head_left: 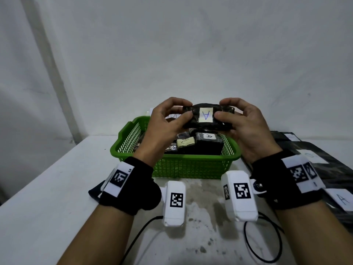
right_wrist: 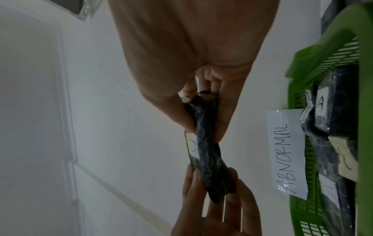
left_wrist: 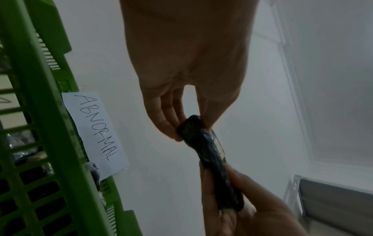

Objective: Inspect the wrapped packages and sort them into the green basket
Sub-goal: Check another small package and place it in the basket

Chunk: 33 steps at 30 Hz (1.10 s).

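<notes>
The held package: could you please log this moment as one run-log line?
stage: inspection | left hand: grips black package | right hand: grips other end | label: A | position: above green basket

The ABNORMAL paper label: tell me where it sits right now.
The ABNORMAL paper label is fixed to the far rim of the green basket, behind the black package that both hands hold.

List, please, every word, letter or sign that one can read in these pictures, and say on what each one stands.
"A": white label on the black wrapped package held by the left hand and the right hand.
"A": label on a package in the green basket.
"C", it seems: cream label in the basket.
"ABNORMAL": paper sign on the green basket.
"A": label at the right edge.
Label on the black sheet: too blurred.
Wrist square codes: not text.
</notes>
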{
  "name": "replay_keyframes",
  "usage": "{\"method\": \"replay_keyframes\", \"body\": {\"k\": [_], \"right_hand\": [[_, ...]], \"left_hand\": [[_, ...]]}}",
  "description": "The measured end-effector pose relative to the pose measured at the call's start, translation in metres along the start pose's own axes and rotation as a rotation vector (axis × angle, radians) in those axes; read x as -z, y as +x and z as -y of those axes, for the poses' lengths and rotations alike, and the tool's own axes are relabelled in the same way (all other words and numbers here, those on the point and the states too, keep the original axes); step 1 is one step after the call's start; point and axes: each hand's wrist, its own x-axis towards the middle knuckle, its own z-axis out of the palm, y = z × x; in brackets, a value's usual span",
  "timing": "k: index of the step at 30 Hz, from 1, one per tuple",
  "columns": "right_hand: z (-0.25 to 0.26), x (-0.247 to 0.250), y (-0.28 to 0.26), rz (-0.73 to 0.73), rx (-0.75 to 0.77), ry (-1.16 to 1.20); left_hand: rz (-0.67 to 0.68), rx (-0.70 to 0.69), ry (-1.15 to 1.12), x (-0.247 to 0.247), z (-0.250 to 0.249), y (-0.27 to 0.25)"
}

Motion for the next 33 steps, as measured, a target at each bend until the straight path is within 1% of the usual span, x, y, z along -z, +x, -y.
{"method": "replay_keyframes", "body": {"k": [2,6,8,11,13,15,17,21,23,26,27,29,32,33], "right_hand": [[-0.001,-0.003,0.000,0.009,-0.004,-0.027],[-0.003,-0.003,-0.002,0.056,-0.025,-0.140],[-0.004,-0.001,-0.002,0.091,0.030,-0.357],[0.000,-0.009,0.005,0.148,0.205,-0.755],[0.010,-0.025,0.013,0.266,0.336,-0.929],[0.017,-0.046,0.026,0.446,0.373,-1.047],[0.017,-0.068,0.042,0.599,0.357,-1.139],[-0.002,-0.102,0.078,0.823,0.310,-1.309],[-0.020,-0.115,0.097,0.952,0.266,-1.392],[-0.054,-0.134,0.117,1.151,0.207,-1.458],[-0.068,-0.142,0.122,1.219,0.200,-1.457],[-0.092,-0.150,0.126,1.334,0.186,-1.449],[-0.125,-0.161,0.127,1.506,0.263,-1.462],[-0.132,-0.161,0.126,1.538,0.288,-1.472]], "left_hand": [[-0.016,-0.002,0.010,0.000,0.001,0.000],[-0.042,0.049,0.003,0.006,0.001,-0.002],[-0.049,0.078,0.022,0.014,-0.003,-0.002],[-0.059,0.093,0.149,0.036,-0.013,0.002],[-0.075,0.098,0.229,0.054,-0.016,0.006],[-0.097,0.120,0.263,0.071,-0.015,0.009],[-0.110,0.143,0.273,0.085,-0.012,0.011],[-0.191,0.198,0.357,0.112,0.006,0.016],[-0.234,0.263,0.414,0.128,0.015,0.017],[-0.317,0.371,0.416,0.148,0.028,0.015],[-0.320,0.407,0.419,0.155,0.033,0.014],[-0.268,0.447,0.435,0.159,0.041,0.011],[-0.207,0.434,0.487,0.164,0.050,0.006],[-0.197,0.425,0.490,0.164,0.050,0.006]]}}
